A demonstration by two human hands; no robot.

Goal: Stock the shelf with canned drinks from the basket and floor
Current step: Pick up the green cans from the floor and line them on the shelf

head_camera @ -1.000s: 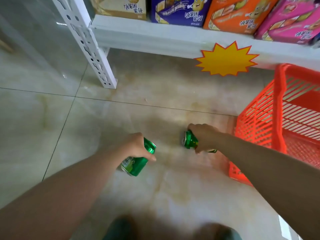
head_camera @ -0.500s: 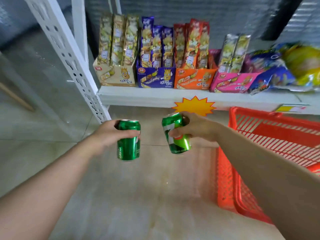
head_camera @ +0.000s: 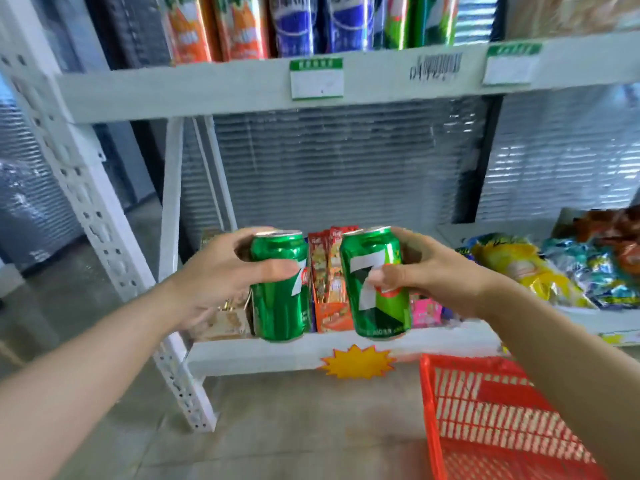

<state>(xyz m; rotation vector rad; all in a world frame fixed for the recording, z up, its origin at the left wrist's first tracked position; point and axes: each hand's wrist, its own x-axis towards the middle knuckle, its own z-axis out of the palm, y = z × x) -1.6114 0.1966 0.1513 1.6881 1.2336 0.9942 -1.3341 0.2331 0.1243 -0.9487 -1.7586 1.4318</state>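
My left hand (head_camera: 221,271) grips an upright green soda can (head_camera: 282,306) in mid-air in front of the lower shelf. My right hand (head_camera: 429,271) holds a second green can (head_camera: 375,306) upright, just to the right of the first. Both cans hang side by side at the height of the lower shelf's snack boxes. The upper shelf (head_camera: 242,88) carries a row of orange, blue and green drink cans (head_camera: 304,26) above the hands. The red basket (head_camera: 485,427) stands on the floor at the lower right.
The white perforated shelf post (head_camera: 114,237) runs down the left side. Snack boxes (head_camera: 329,289) and crinkled snack bags (head_camera: 554,271) fill the lower shelf (head_camera: 277,355). A yellow starburst tag (head_camera: 356,362) is stuck on that shelf's front edge. Tiled floor (head_camera: 294,427) lies below.
Both hands picked the green cans off the floor and raised them upright to the lower shelf's height. The view tilted up, bringing the upper shelf of drinks into sight.
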